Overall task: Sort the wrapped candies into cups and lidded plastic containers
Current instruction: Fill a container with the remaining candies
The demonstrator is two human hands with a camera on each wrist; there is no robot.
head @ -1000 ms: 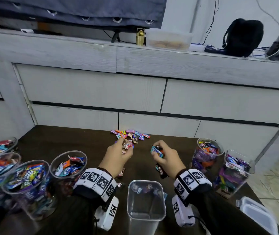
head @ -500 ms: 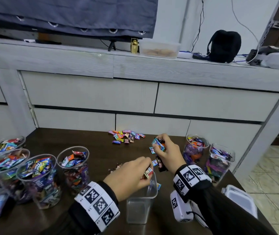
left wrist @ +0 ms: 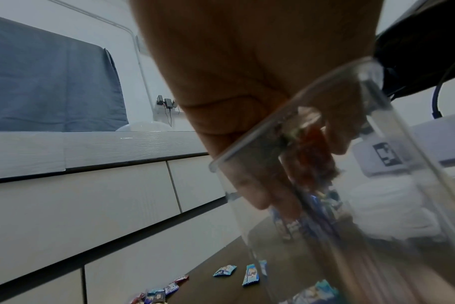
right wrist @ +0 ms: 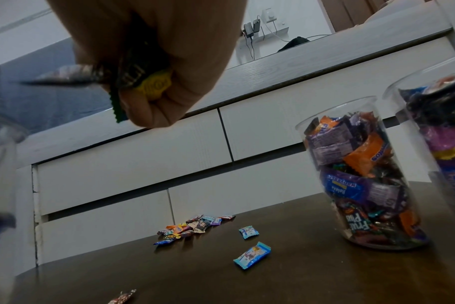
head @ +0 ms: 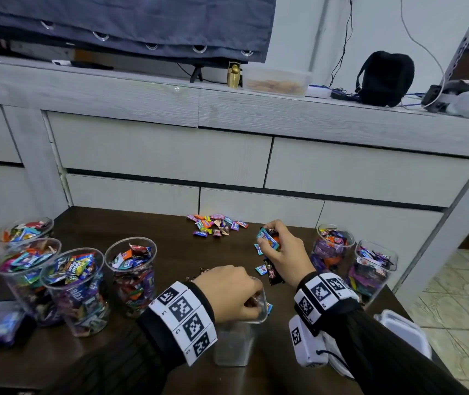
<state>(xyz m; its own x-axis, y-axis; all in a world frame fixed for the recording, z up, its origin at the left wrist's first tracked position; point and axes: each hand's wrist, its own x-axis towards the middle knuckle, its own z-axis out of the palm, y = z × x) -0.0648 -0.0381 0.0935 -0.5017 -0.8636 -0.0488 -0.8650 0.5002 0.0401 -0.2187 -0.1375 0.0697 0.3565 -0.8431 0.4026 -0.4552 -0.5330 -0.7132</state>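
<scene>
Curled over the mouth of the clear square container (head: 236, 342): fingers (left wrist: 249, 191) of the left hand (head: 227, 292), closed round red-brown wrapped candies (left wrist: 312, 152) held just inside the rim. Fingertips hidden from the head camera by the knuckles; blurred through the plastic wall in the left wrist view. Behind and right of the container, raised off the dark table (head: 113, 226): right hand (head: 281, 252), clenched on a fistful of wrapped candies (head: 267, 238), light blue, dark and yellow wrappers poking out; number impossible to count. Loose on the table between that hand and the container: a few light-blue candies (right wrist: 252, 255). At the far edge beyond the container: small pile of mixed candies (head: 217, 225), bare tabletop all round it. Left of the container: four full cups (head: 130, 277), the farthest ones near the table's left edge. Right: two full cups (head: 331, 249). Near right corner: white lid (head: 404, 332), partly covered by the sleeve.
</scene>
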